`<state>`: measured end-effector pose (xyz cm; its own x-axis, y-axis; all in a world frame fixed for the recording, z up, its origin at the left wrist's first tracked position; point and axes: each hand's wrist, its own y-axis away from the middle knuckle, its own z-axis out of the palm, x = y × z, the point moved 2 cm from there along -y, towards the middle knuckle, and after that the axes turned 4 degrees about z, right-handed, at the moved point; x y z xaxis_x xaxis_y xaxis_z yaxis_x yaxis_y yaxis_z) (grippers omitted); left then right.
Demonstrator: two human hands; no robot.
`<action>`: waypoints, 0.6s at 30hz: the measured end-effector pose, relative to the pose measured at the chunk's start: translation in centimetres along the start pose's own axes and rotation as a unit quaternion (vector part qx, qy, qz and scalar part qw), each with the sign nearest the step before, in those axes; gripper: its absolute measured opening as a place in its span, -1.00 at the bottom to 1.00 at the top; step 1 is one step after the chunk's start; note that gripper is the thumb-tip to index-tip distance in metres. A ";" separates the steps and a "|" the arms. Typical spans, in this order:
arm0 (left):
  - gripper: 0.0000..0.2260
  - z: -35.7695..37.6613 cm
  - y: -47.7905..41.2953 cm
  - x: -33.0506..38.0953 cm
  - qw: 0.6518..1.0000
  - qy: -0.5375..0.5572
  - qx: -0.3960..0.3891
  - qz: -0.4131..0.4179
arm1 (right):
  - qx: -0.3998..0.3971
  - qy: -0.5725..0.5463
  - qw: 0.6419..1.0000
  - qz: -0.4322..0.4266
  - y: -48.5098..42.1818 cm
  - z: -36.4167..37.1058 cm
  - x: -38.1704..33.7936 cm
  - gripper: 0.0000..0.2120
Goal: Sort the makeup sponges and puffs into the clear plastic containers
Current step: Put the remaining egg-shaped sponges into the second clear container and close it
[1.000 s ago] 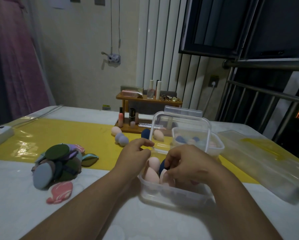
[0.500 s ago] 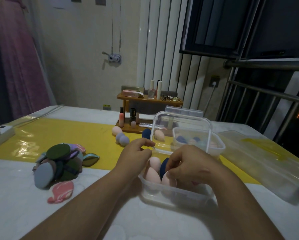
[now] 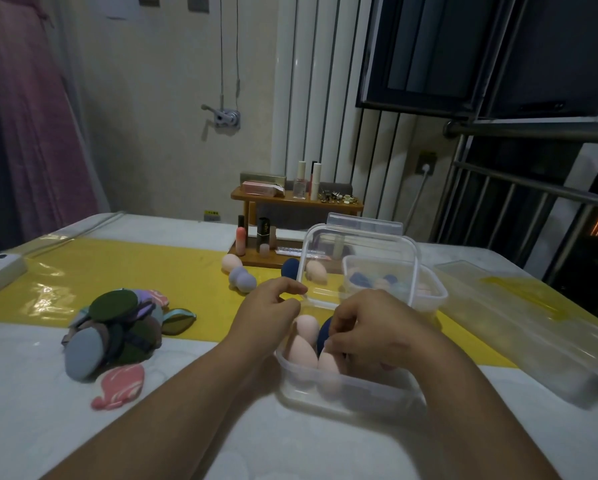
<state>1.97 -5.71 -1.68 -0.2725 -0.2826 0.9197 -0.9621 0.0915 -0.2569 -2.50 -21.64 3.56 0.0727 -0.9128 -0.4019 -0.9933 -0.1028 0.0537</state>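
From the head view, the near clear container [image 3: 342,393] sits on the white bench [image 3: 30,410] with its lid [image 3: 356,232] standing upright behind it, and several pink sponges [image 3: 302,351] and a dark blue sponge [image 3: 323,336] are already inside. The right hand [image 3: 377,327] reaches into it with fingers curled down among the sponges; whether it grips one or only presses them I cannot tell. The left hand [image 3: 269,306] hovers at the lid's lower left corner, finger and thumb bent toward its edge, contact unclear. Loose sponges [image 3: 243,280] lie on the yellow mat [image 3: 117,268], a second container [image 3: 429,299] stands behind, and the pile of puffs [image 3: 113,334] waits well to the left. The risks look like these: springy sponges squeezed together may pop back out, the upright lid may drop onto the fingers if released, and the light container may slide under a sideways push
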 end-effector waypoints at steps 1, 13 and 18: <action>-0.73 0.0 0.0 0.0 1.000 -0.002 0.001 0.002 | 0.001 -0.008 1.000 0.002 -0.1 0.0 0.1 -0.93; -0.85 -0.1 -0.2 -0.3 1.000 -0.017 0.004 0.017 | 0.162 -0.043 0.986 -0.004 -1.0 0.0 0.8 -0.89; -0.84 -0.4 -1.1 -1.1 0.999 -0.026 0.033 0.024 | 0.135 -0.045 0.989 0.026 -1.6 0.7 1.3 -0.79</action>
<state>3.31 -5.07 -2.33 -0.3160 -0.3285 0.8901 -0.9464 0.0429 -0.3202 -0.91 -22.37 2.32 0.0248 -0.8741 -0.4851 -0.9842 0.0638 -0.1653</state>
